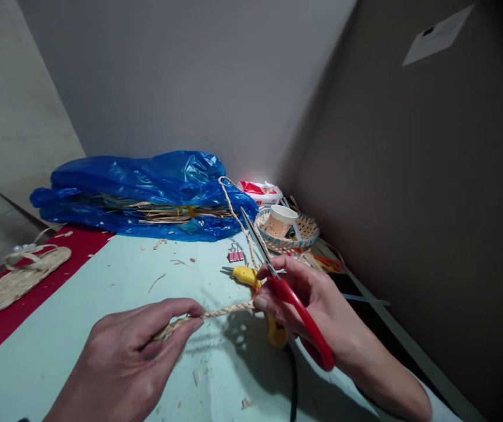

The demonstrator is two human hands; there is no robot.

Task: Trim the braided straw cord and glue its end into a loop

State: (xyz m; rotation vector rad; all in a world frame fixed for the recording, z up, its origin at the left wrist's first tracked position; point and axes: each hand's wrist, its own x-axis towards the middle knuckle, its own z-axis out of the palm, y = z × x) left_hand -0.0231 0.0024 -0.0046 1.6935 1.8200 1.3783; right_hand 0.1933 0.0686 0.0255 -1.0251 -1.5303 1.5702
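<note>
A twisted straw cord (229,309) stretches between my two hands above the table. My left hand (141,346) pinches it between thumb and index finger. My right hand (304,299) pinches the other end of this stretch and also holds red-handled scissors (298,302), blades pointing up and away. Past my right hand the cord rises in a long loop toward the back. Beneath that hand lies a yellow glue gun (245,275), partly covered, its black cable running toward me. A pink binder clip (235,253) rests just beyond the gun.
A blue plastic bag (146,176) with straw strips (167,212) inside lies along the wall. Right of it stand a woven basket (308,228), a paper cup (281,220) and a red-and-white packet (260,192). A woven straw sandal (23,281) sits on the red strip at left.
</note>
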